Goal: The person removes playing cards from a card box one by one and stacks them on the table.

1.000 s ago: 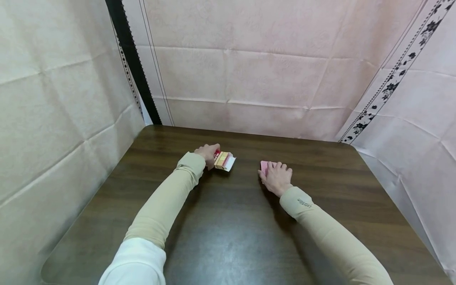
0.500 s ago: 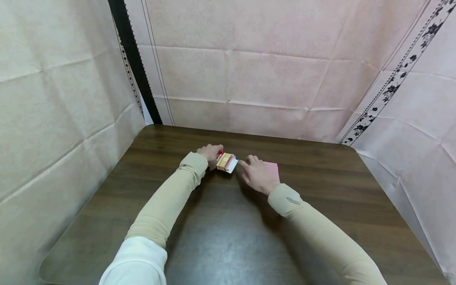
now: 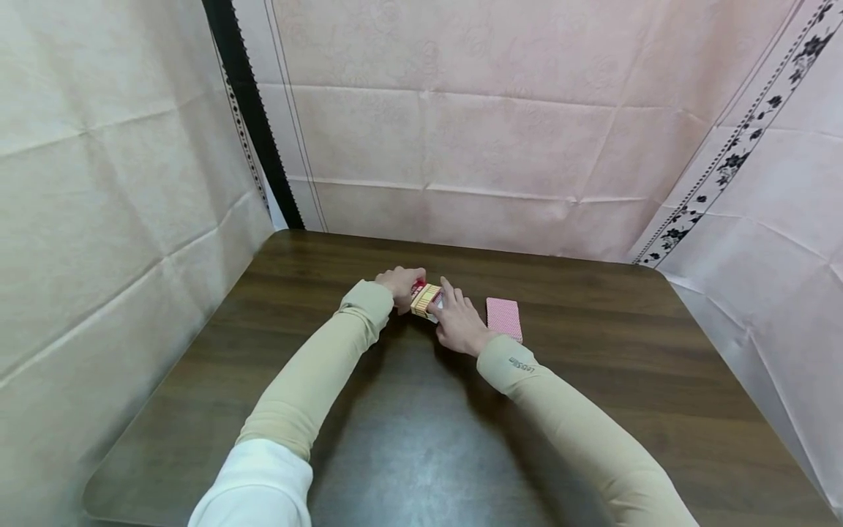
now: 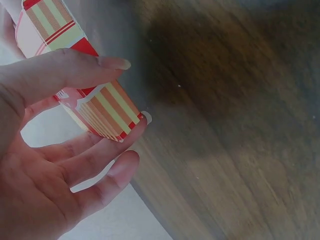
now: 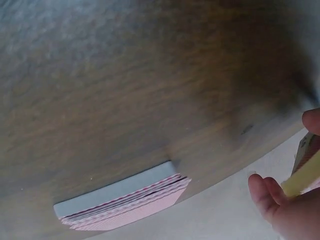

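while the left hand (image 3: 398, 285) grips a red-and-yellow striped playing-card box (image 3: 424, 301) in the head view, the right hand (image 3: 461, 327) is at the box's other end, fingers spread; whether it pinches the box cannot be told. a deck of pink-backed playing cards (image 3: 503, 319) lies flat on the brown wood-grain table (image 3: 408, 439), just right of the right hand, and pale cloth (image 3: 487, 139) hangs beyond the far edge. in the left wrist view, the thumb lies across the box, with fingers against its other side. in the right wrist view, the deck's edges look slightly staggered, and part of the box shows among the fingers.
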`<state>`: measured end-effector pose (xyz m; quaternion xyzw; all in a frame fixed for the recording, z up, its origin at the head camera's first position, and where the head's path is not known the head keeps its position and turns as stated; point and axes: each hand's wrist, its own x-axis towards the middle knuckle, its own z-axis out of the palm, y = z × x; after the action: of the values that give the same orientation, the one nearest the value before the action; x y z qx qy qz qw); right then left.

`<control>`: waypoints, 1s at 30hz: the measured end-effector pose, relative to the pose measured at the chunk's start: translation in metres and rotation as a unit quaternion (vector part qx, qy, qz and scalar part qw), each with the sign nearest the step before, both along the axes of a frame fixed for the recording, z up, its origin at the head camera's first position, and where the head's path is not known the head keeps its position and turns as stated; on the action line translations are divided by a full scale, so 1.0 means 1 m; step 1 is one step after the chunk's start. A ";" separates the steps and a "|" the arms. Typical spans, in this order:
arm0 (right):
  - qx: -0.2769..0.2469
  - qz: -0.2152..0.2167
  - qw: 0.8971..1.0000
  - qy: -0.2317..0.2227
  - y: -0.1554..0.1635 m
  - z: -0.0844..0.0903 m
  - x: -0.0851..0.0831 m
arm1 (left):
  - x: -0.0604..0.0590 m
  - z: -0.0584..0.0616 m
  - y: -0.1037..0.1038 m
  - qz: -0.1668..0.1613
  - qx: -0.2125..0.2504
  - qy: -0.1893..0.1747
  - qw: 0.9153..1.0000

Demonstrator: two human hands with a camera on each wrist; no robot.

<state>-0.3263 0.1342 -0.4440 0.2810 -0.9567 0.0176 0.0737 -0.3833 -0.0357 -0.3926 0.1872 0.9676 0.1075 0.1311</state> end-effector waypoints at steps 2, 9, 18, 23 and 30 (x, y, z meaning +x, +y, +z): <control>-0.014 0.003 1.000 0.005 0.002 0.001 0.001 | 0.000 0.000 -0.001 0.005 0.002 0.002 1.000; -0.048 0.014 0.998 0.023 0.014 0.000 0.002 | -0.004 -0.004 -0.008 0.023 0.005 -0.010 1.000; -0.095 0.033 0.995 0.027 0.016 0.001 0.000 | -0.004 -0.004 -0.011 0.029 0.007 -0.013 0.999; -0.076 0.003 0.997 0.003 0.014 0.002 0.001 | -0.004 -0.004 -0.006 0.022 -0.007 -0.004 1.000; -0.092 -0.025 0.995 -0.027 0.011 -0.001 0.001 | -0.007 -0.007 -0.009 0.034 -0.004 -0.025 0.999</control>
<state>-0.3250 0.1457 -0.4452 0.2485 -0.9594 0.1112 0.0735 -0.3901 -0.0444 -0.3993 0.1512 0.9703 0.1125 0.1518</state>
